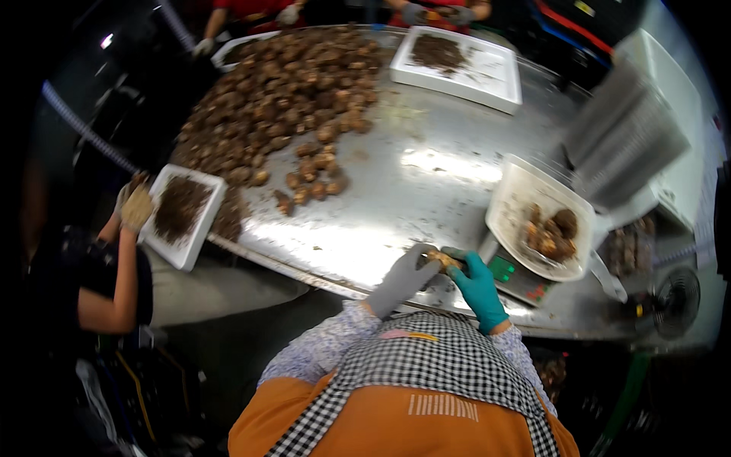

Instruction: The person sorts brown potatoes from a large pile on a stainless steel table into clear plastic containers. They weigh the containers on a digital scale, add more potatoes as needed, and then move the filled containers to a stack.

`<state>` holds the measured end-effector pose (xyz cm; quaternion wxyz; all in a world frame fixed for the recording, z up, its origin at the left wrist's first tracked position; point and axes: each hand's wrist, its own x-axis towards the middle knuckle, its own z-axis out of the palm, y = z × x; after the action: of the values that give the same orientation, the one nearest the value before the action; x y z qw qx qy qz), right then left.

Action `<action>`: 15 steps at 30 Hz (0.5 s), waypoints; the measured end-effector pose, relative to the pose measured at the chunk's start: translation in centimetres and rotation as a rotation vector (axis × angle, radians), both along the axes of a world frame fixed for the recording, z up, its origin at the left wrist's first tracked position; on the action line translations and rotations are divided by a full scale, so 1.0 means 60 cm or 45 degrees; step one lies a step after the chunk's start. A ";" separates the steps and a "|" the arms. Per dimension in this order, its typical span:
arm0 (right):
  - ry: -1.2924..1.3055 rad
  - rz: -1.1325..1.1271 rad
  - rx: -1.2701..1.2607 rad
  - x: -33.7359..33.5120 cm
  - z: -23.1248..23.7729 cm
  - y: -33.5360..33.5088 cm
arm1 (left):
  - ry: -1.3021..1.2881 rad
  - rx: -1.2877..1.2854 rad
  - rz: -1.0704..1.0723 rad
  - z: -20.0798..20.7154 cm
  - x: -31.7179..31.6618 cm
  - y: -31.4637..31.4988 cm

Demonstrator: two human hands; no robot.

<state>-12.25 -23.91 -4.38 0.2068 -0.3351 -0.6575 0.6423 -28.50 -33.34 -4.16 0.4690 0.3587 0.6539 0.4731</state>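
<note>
My left hand (403, 279) in a grey glove and my right hand (480, 291) in a teal glove meet at the near edge of the metal table. Between their closed fingers is a small brown-and-yellowish taro (444, 261). Just right of my right hand stands a scale with a green-lit display (501, 268). It carries a white tub (533, 177), where several taros (554, 236) lie in what looks like a clear plastic package.
A big heap of taros (282, 91) covers the table's far left. White trays of brown scraps stand at the far side (499, 72) and left edge (215, 199). Clear containers (628, 126) are stacked at right. Gloved co-workers' hands show at left (137, 208) and far side (415, 14).
</note>
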 end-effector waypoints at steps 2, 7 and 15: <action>-0.093 0.071 0.056 -0.021 -0.018 -0.004 | 0.249 0.071 0.064 -0.002 -0.013 -0.015; -0.230 0.224 0.267 -0.099 -0.063 0.006 | 0.880 0.239 0.147 -0.067 -0.112 -0.071; -0.439 0.541 0.275 -0.193 -0.087 0.001 | 1.609 -0.291 0.690 -0.061 -0.391 -0.100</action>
<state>-23.81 -23.87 -9.58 -0.0126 -0.2700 -0.8030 0.5311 -51.98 -39.37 -7.84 -0.1012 0.3379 0.9136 0.2022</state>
